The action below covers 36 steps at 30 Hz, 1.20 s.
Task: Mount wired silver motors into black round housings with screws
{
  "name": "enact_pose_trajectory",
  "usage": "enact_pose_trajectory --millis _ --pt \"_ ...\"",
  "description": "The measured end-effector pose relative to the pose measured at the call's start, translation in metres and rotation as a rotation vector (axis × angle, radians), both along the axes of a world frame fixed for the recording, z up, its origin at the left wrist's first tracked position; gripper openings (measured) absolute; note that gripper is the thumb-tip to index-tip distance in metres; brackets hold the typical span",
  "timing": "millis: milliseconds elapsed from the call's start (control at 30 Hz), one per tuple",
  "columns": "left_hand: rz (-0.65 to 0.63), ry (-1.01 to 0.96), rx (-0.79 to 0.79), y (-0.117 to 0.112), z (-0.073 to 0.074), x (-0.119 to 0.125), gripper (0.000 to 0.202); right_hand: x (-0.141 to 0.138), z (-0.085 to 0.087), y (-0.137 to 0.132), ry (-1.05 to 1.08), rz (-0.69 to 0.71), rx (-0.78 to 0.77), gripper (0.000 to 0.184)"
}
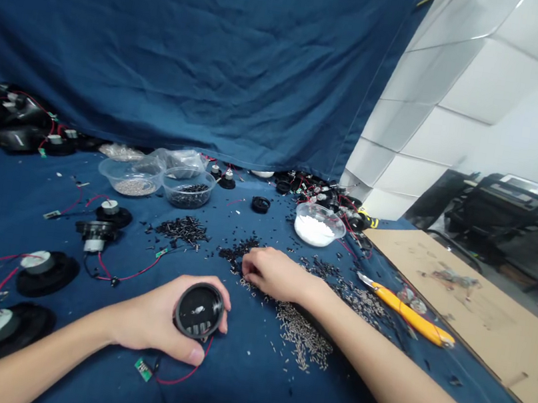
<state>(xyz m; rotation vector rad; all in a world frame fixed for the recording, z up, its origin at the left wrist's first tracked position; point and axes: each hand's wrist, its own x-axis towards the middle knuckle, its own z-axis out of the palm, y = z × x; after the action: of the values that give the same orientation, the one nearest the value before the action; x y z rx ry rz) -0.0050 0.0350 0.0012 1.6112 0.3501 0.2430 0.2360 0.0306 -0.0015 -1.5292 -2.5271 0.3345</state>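
My left hand (157, 319) is wrapped round a round black plastic housing (198, 311) and holds it just above the blue cloth (241, 386). A red wire with a small green board (143, 368) hangs from the housing. My right hand (274, 274) lies palm down on a scatter of small black screws (236, 250), with its fingers curled together at the pile. What the fingertips hold, if anything, is hidden. A patch of small silvery pins (302, 334) lies beside my right wrist.
Black motor assemblies with red wires (44, 269) lie at the left. Clear bowls of small parts (187, 188) and a bowl of white bits (316, 225) stand at the back. A yellow utility knife (407, 311) lies at the right, next to a cardboard sheet (475, 313).
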Motion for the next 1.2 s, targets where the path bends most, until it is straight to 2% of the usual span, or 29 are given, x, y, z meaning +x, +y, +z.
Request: enact_pose_trajectory --millis 267,567,800,933,1100,1200 --pt "-0.003 0.001 -0.017 0.000 -0.003 -0.001 0.052 0.002 0.004 -0.001 0.163 -0.033 0.011 0.015" --pt "0.003 -0.002 -0.004 0.000 -0.003 -0.001 0.052 0.008 -0.004 0.006 0.397 -0.047 -0.106 0.016" --pt "-0.028 -0.001 0.001 0.003 -0.004 -0.001 0.051 0.018 0.000 0.006 0.491 -0.171 -0.152 0.013" --pt "-0.023 0.008 -0.002 0.002 -0.005 0.000 0.051 0.031 -0.006 0.005 0.551 -0.251 -0.177 0.011" --pt "-0.009 0.007 -0.020 0.001 -0.004 -0.001 0.053 0.037 -0.014 0.006 0.637 -0.272 -0.237 0.017" --pt "-0.007 -0.004 -0.029 0.002 -0.004 -0.001 0.052 0.033 -0.014 0.006 0.671 -0.290 -0.245 0.030"
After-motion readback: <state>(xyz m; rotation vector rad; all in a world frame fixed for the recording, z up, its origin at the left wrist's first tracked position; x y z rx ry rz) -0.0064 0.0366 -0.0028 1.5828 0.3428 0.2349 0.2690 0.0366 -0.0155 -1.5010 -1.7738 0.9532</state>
